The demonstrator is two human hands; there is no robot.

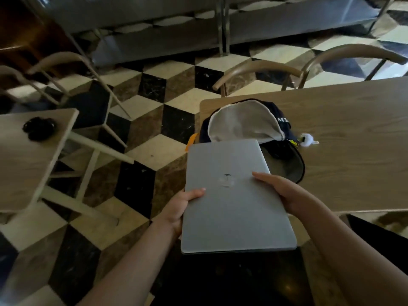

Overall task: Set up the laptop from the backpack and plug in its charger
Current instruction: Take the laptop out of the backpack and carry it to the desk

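Note:
A closed silver laptop (234, 206) is held in the air in front of me, its far edge over the open backpack. My left hand (181, 204) grips its left edge, thumb on the lid. My right hand (284, 191) grips the right edge, thumb across the lid. The dark blue backpack (247, 124) lies on the left end of the wooden table (353, 140), its flap thrown back to show a pale grey lining. No charger is visible.
A small white-and-yellow charm (308, 139) lies on the table beside the backpack. Two curved-back chairs (256, 69) stand behind the table. On the left is a second table (26, 160) with a black bundle (38, 128) on it. Checkered floor lies between the tables.

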